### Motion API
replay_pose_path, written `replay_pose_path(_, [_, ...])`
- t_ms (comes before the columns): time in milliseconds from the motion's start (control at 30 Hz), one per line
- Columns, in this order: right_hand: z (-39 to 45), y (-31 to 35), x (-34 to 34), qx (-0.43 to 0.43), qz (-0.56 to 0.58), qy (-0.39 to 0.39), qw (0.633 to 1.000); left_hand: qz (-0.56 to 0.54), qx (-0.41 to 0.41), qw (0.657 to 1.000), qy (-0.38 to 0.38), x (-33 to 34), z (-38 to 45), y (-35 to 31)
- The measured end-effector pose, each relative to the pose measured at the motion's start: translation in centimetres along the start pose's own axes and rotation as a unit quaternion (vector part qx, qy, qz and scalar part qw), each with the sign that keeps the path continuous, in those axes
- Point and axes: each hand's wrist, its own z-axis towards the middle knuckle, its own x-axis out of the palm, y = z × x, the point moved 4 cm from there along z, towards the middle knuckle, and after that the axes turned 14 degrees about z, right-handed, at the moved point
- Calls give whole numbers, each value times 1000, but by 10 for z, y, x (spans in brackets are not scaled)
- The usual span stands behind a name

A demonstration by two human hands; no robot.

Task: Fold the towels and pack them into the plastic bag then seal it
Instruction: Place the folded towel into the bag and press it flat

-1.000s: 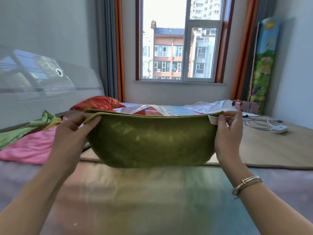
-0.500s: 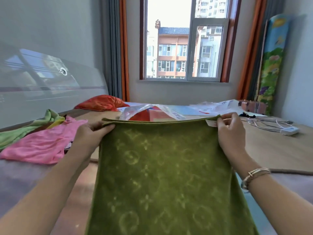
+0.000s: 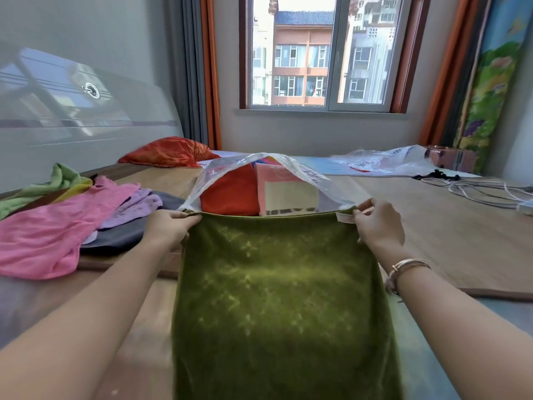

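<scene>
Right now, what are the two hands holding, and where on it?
Both hold the green towel by its far edge: left hand grips the left corner, right hand pinches the right corner by the white label.

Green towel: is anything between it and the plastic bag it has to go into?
Nothing visible. The green towel, gripped at its far corners by the left hand and right hand, lies right before the plastic bag, whose mouth faces it and already holds folded towels.

No readable text. White tag [image 3: 344,217] on green towel [image 3: 277,298] was blurred; print on plastic bag [image 3: 383,161] was illegible.
</scene>
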Motion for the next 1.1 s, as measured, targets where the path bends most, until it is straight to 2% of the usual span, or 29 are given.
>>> replay_pose_path(67, [3, -13, 12, 43, 51, 25, 997, -60, -99, 992, 49, 13, 2, 11])
replay_pose_path(100, [4, -19, 16, 66, 78, 29, 994, -78, -123, 987, 65, 18, 3, 15])
replay_pose_path(200, [2, -40, 25, 129, 118, 48, 983, -54, -94, 992, 64, 26, 3, 25])
replay_pose_path(267, [0, -51, 29, 136, 112, 73, 982, -49, -64, 995, 63, 31, -1, 33])
replay_pose_path(333, [-10, -49, 24, 107, 79, 86, 987, -47, -41, 997, 55, 31, -7, 39])
replay_pose_path(400, [-26, -41, 12, 43, 30, 96, 994, -23, -28, 999, 33, 25, -17, 43])
replay_pose_path(500, [-58, -28, -12, -60, -9, 102, 993, 31, -17, 999, -41, 12, -41, 50])
replay_pose_path(567, [-79, -28, -30, -65, -36, 117, 990, 42, -39, 996, -67, 6, -62, 63])
replay_pose_path(633, [-102, -34, -49, -20, -58, 147, 987, 50, -104, 993, -10, 7, -77, 86])
replay_pose_path(700, [-125, -45, -64, 50, -117, 212, 969, 72, -172, 980, 65, 10, -91, 109])
replay_pose_path(833, [-163, -82, -76, 182, -278, 374, 866, 102, -206, 964, 133, 14, -123, 134])
replay_pose_path(867, [-170, -90, -75, 201, -275, 398, 852, 93, -216, 960, 150, 17, -130, 140])
replay_pose_path(933, [-181, -103, -72, 248, -206, 419, 849, 86, -225, 953, 184, 24, -139, 149])
replay_pose_path(1100, [-187, -132, -71, 320, -72, 375, 867, 136, -174, 946, 237, 23, -146, 151])
